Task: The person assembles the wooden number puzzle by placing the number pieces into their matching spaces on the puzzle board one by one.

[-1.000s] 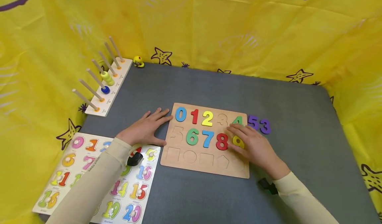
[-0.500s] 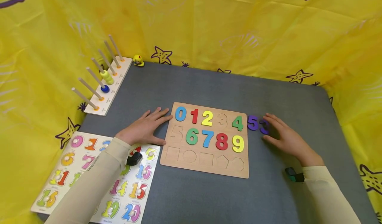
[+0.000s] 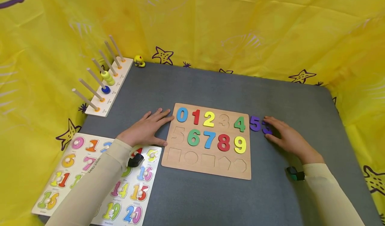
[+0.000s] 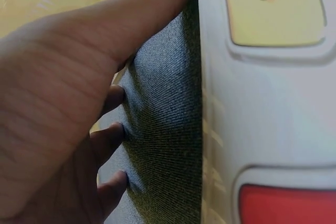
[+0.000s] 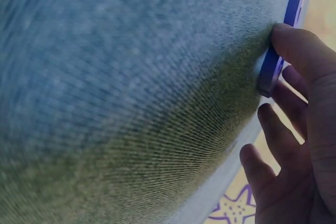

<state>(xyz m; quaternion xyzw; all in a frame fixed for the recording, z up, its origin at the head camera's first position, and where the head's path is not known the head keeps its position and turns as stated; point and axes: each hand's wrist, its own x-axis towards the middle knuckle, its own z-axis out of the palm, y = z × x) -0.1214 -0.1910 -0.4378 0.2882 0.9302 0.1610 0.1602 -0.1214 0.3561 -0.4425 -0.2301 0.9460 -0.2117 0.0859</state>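
Observation:
A light wooden number board lies mid-table with coloured digits 0, 1, 2, 4, 6, 7, 8 and 9 seated in it. The outlines for 3 and 5 and the bottom row of shapes are bare. My left hand rests flat with fingers spread, thumb and index tips at the board's left edge. To the board's right, my right hand pinches a purple number 3 between thumb and fingers, partly covering it. In the right wrist view the thumb touches the purple 3's edge. A purple number 5 lies beside it, close to the board.
Under my left forearm is a white knobbed number puzzle. A peg stand with blue and pale yellow beads stands at the back left, near a small yellow toy. Yellow cloth walls the grey table.
My right hand has moved right from over the 4 and 9 to the purple 3, and its thumb and fingers have closed around it. The left hand has stayed in place.

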